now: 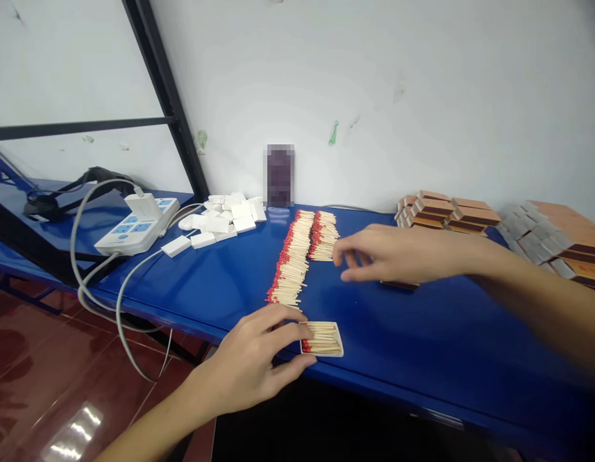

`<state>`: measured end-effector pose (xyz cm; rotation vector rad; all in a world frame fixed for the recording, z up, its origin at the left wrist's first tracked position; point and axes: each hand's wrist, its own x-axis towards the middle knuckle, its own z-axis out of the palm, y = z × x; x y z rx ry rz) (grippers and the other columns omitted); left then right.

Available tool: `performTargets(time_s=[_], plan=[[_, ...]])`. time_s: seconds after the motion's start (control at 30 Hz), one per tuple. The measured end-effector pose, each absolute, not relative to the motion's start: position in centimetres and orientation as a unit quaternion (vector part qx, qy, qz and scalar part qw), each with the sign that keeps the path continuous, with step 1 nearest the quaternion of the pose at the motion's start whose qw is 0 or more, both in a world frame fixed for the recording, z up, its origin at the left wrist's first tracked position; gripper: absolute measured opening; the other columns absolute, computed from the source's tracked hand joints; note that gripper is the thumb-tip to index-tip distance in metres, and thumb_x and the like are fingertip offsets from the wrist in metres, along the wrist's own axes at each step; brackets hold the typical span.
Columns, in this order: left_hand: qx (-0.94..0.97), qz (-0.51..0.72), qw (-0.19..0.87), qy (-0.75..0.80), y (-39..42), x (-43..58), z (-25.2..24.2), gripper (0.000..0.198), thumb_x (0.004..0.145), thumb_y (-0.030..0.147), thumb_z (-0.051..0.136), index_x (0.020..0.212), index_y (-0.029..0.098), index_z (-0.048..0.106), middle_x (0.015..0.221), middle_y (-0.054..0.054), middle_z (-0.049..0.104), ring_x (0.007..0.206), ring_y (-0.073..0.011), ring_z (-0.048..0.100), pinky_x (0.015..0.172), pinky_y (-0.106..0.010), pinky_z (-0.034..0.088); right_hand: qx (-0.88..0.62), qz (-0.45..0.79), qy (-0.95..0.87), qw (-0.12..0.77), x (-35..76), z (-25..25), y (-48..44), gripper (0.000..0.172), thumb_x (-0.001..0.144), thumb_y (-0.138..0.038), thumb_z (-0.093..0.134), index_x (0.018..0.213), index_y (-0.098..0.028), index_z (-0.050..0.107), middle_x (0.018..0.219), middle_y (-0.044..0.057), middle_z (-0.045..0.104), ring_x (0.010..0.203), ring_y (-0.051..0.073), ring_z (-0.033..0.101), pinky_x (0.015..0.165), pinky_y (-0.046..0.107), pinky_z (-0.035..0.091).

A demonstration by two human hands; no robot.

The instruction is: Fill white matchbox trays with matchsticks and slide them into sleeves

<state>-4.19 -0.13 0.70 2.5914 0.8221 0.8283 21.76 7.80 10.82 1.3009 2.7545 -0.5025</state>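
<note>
"Count for me."
"One left hand [251, 359], one right hand [374, 253]."
"Rows?"
"Two match rows [292, 260], the matches [325, 236] too dense to count."
"Next?"
"One filled tray [342, 350], one heap of white trays [224, 223], overlapping beyond counting."
"Piles?"
"Two box piles [436, 206], partly hidden."
"Electrics?"
"One power strip [126, 239], one charger [143, 206]."

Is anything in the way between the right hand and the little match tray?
Nothing visible does: only blue table shows between the right hand and the match tray. The left hand holds the tray's left end.

Left hand [258, 359] on a white tray [340, 341] of matches [321, 340], right hand [367, 253] near loose matches [323, 237]
</note>
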Motion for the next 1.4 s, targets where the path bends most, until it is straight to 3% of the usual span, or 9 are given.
performTargets(time_s=[0.17, 0.37, 0.7, 0.93, 1.13, 1.4], plan=[[0.897, 0.298, 0.147, 0.291, -0.3, -4.2, 0.6, 0.022, 0.093, 0.026, 0.063, 0.115, 0.02, 0.061, 0.114, -0.007, 0.064, 0.104, -0.0182, 0.063, 0.091, -0.032, 0.054, 0.499, -0.023, 0.865, -0.039, 21.4, 8.0, 10.1, 0.012, 0.084, -0.031, 0.058, 0.087, -0.022, 0.065, 0.085, 0.002, 0.07, 0.074, 0.018, 0.059, 0.058, 0.027, 0.032], [0.897, 0.303, 0.146, 0.286, -0.3, -4.2, 0.6, 0.019, 0.093, 0.025, 0.062, 0.112, 0.02, 0.062, 0.112, -0.007, 0.064, 0.102, -0.0186, 0.064, 0.09, -0.032, 0.055, 0.489, 0.006, 0.87, -0.062, 20.3, 6.0, 10.6, 0.02, 0.089, -0.028, 0.052, 0.091, -0.021, 0.07, 0.093, 0.006, 0.072, 0.084, 0.021, 0.061, 0.062, 0.029, 0.033], [0.897, 0.307, 0.146, 0.282, -0.3, -4.1, 0.6, 0.015, 0.092, 0.024, 0.064, 0.106, 0.018, 0.062, 0.111, -0.007, 0.064, 0.104, -0.0183, 0.063, 0.091, -0.032, 0.055, 0.489, -0.013, 0.871, -0.043, 20.4, 5.5, 10.8, 0.018, 0.087, -0.027, 0.055, 0.088, -0.022, 0.072, 0.089, 0.004, 0.073, 0.08, 0.019, 0.062, 0.061, 0.028, 0.032], [0.897, 0.31, 0.137, 0.282, -0.3, -4.1, 0.5, 0.015, 0.093, 0.024, 0.062, 0.106, 0.018, 0.062, 0.11, -0.007, 0.064, 0.1, -0.0184, 0.064, 0.088, -0.032, 0.055, 0.473, -0.092, 0.876, -0.039, 20.2, 6.4, 10.2, 0.014, 0.083, -0.025, 0.058, 0.077, -0.021, 0.07, 0.076, 0.0, 0.07, 0.066, 0.013, 0.057, 0.058, 0.026, 0.034], [0.898, 0.306, 0.134, 0.287, -0.2, -4.1, 0.5, 0.014, 0.093, 0.025, 0.063, 0.105, 0.019, 0.063, 0.11, -0.007, 0.065, 0.1, -0.0186, 0.064, 0.088, -0.032, 0.056, 0.46, -0.146, 0.875, -0.033, 20.2, 7.1, 9.8, 0.015, 0.083, -0.026, 0.058, 0.076, -0.02, 0.069, 0.076, 0.0, 0.07, 0.066, 0.012, 0.058, 0.059, 0.025, 0.037], [0.897, 0.312, 0.129, 0.284, -0.3, -4.1, 0.6, 0.013, 0.092, 0.024, 0.063, 0.104, 0.018, 0.063, 0.109, -0.007, 0.065, 0.099, -0.0184, 0.065, 0.087, -0.031, 0.057, 0.486, -0.116, 0.866, -0.03, 20.3, 6.9, 10.3, 0.015, 0.078, -0.02, 0.055, 0.07, -0.02, 0.067, 0.068, -0.001, 0.067, 0.06, 0.012, 0.054, 0.058, 0.027, 0.034]])
